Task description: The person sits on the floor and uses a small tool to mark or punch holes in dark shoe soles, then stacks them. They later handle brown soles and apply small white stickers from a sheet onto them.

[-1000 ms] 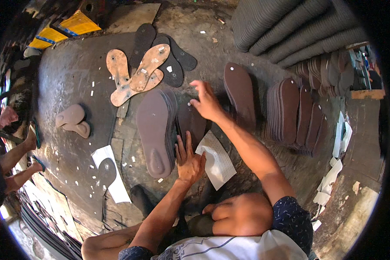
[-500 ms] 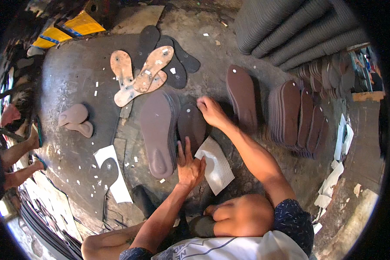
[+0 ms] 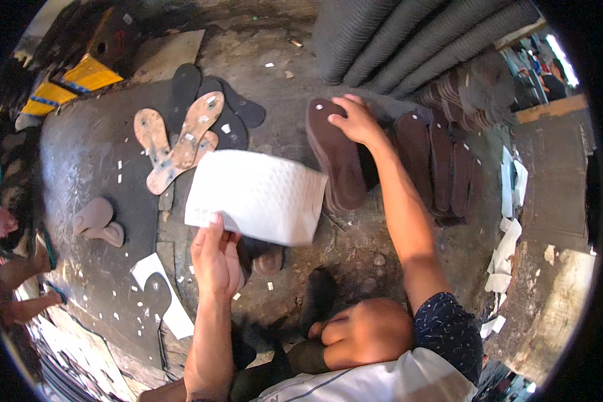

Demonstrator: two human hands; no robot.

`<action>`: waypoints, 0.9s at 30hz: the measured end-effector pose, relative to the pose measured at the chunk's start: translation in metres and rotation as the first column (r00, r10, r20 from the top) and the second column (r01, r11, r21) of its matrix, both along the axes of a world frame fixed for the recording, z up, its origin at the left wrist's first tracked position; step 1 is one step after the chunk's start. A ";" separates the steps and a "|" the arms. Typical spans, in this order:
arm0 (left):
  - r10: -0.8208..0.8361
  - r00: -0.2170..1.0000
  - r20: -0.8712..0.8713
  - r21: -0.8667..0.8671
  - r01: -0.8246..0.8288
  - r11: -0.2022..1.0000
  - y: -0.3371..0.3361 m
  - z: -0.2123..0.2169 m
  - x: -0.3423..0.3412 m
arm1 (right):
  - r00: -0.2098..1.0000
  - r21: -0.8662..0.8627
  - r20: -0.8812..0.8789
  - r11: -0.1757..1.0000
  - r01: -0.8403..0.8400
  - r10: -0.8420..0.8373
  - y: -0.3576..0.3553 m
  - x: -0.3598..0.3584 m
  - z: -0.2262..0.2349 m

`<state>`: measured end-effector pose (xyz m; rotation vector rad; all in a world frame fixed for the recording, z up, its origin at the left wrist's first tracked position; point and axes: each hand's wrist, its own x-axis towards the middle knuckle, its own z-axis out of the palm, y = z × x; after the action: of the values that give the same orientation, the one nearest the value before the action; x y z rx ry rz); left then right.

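Everything is carried by a worn floor (image 3: 355, 248), with long dark stacked rows (image 3: 409, 40) set well beyond the right hand (image 3: 355, 120). To the right of that hand, a row of brown stacks (image 3: 439, 161) is lined up, and directly under it a separate brown stack (image 3: 335, 151) is placed. The right thumb and fingers are parted over the toe end of this stack's top insole; whether its edge is pinched cannot be told.

By the left hand (image 3: 216, 258), a white sheet (image 3: 258, 197) is gripped at its lower edge, the thumb laid on top. Beneath it, just beside that hand, more insoles (image 3: 268, 260) are mostly hidden. Ahead of the left hand, spotted tan insoles (image 3: 195, 130) are crossed near dark insoles (image 3: 184, 82); farther left, a small brownish pair (image 3: 95, 214) is laid.

Smallest are the white dots (image 3: 319, 107). One is already borne by the stack under the right hand, and others by the row beside it, so those tops are judged to be marked. On the small pair none is seen, so marking there is judged not done; under the sheet it cannot be told.
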<state>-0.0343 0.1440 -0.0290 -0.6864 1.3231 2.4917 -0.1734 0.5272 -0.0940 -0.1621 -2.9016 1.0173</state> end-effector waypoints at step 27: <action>0.097 0.978 -0.183 -0.022 -0.102 0.994 0.024 -0.026 -0.028 | 0.873 -0.310 -0.421 0.866 -0.393 0.245 -0.215 0.081 0.060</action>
<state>-0.0628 0.1685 -0.0553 -0.5561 1.4254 2.6735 -0.0920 0.3125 -0.0336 0.4750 -2.3997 1.4838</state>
